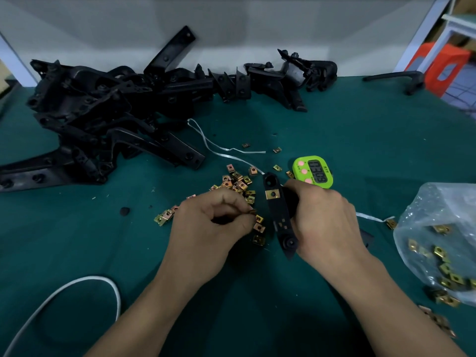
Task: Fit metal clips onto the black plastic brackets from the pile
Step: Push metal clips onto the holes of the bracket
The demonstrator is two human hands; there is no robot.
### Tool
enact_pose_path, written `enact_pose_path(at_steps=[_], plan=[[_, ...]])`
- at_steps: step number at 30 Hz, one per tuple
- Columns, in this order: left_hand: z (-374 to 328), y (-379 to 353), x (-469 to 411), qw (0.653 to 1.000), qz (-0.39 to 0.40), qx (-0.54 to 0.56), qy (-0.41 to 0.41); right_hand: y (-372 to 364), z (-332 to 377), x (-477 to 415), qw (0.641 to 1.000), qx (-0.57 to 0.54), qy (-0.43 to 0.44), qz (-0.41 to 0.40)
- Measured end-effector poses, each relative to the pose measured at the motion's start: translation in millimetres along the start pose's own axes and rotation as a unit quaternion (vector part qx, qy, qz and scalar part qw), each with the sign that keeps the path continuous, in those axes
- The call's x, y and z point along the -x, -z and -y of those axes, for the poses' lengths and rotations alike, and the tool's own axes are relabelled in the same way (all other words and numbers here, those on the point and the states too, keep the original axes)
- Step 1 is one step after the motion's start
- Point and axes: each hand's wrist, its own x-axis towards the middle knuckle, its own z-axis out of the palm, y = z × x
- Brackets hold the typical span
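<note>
My right hand [325,222] grips a black plastic bracket [279,217], held lengthwise over the green table. One brass clip [272,194] sits on the bracket's upper part. To the bracket's left, my left hand [208,225] pinches a small metal clip [253,212] between thumb and fingertips. Loose brass clips [238,182] lie scattered under and beyond my left hand. A big pile of black brackets [103,112] fills the table's back left.
A green digital timer [313,171] stands just beyond my right hand. A clear plastic bag [438,240] with several clips lies at the right edge. A white strap [221,148] and a white cable [77,287] lie on the green table [360,140]. A grey wall backs the table.
</note>
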Motion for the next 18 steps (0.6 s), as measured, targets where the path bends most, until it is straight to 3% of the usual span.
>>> enact_pose_path(at_steps=[5, 18], plan=[[-1.5, 0.3, -0.4, 0.989, 0.026, 0.139, 0.040, -1.4, -1.1, -2.0, 1.000, 0.027, -0.004, 0.002], [-3.0, 0.9, 1.1, 0.987, 0.043, 0.148, 0.040, -0.3, 3.3, -2.5, 0.998, 0.056, 0.001, 0.011]])
